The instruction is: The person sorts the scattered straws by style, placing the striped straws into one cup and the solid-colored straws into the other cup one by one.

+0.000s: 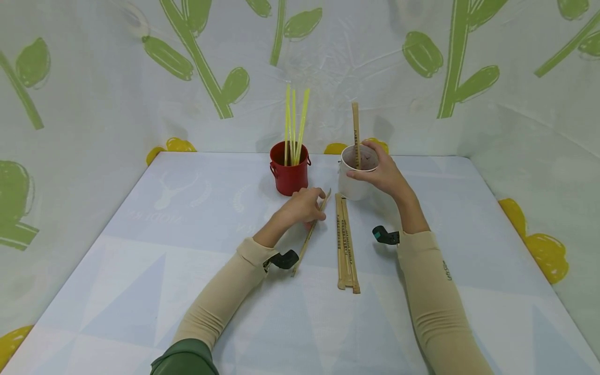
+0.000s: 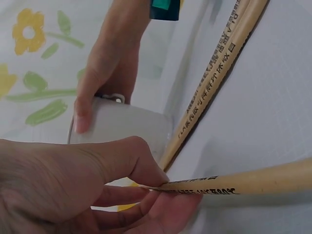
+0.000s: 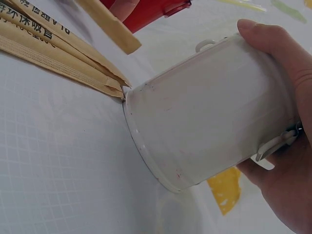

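Note:
Between thumb and fingers, my left hand (image 1: 304,206) pinches a paper-wrapped straw (image 1: 307,245), which slants above the table beside the red bucket. In the left wrist view the wrapped straw (image 2: 253,179) shows printing near the fingertips of the left hand (image 2: 92,185). My right hand (image 1: 384,174) grips the rim of a white bucket (image 1: 353,186), thumb on the near side and fingers behind. One wrapped straw (image 1: 355,125) stands upright in that bucket. The right wrist view shows the white bucket (image 3: 209,112) held by the right hand (image 3: 287,87).
Several wrapped straws (image 1: 344,245) lie side by side on the table (image 1: 211,291), just in front of the white bucket. A red bucket (image 1: 291,179) holding several yellow sticks (image 1: 302,122) stands left of the white one, near the back edge.

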A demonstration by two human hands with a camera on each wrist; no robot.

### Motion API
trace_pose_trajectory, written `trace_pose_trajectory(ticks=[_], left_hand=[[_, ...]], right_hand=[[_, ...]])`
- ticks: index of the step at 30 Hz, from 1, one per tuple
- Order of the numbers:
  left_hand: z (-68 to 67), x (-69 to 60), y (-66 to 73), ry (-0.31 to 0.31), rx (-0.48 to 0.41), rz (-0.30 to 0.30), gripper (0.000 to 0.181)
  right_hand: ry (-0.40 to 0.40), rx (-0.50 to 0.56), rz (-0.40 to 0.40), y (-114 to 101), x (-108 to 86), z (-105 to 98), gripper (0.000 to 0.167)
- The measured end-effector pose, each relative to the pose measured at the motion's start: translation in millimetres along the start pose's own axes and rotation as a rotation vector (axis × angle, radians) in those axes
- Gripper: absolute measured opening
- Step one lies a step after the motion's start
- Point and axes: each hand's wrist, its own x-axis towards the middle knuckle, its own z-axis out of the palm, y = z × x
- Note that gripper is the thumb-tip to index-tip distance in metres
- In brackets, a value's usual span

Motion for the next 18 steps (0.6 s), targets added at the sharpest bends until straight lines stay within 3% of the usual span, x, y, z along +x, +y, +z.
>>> trace_pose_trajectory(ticks=[9,18], left_hand=[[-2.6,-1.7,3.2,0.019,-0.106,0.019,0.052],[-6.0,-7.8,8.4,0.08,-0.123,0.118,0.05]], right_hand=[[0.005,-0.011,-0.003,-0.1,-0.1,0.2,0.097],[-0.018,0.005,-0.003,-5.7,-3.7,-1.1,0.094]])
